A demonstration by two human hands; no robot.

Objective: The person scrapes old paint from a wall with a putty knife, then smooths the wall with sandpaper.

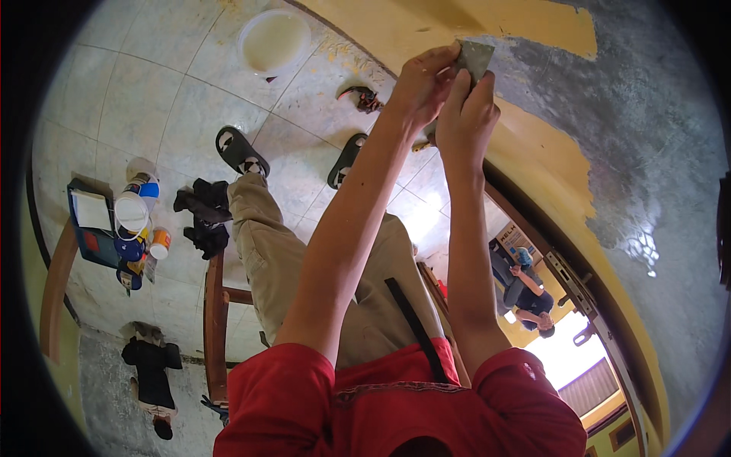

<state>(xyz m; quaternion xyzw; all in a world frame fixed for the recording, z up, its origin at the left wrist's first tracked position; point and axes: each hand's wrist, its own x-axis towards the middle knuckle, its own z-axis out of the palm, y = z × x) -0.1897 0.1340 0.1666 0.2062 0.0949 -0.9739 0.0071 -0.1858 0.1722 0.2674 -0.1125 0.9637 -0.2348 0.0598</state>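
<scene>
Stretched out before me, both my hands meet at a flat grey scraper held against the wall. My left hand has its fingers closed at the scraper's left edge. My right hand grips it from below, thumb and fingers pressed on it; the part inside the hands is hidden. Around the scraper, the wall shows yellow paint with a ragged border against bare grey plaster.
A round tub of cloudy liquid stands on the tiled floor, near paint flakes and a dark red-and-black object. Left are paint containers, dark cloth and a wooden stool. Two people are farther off, one past a doorway.
</scene>
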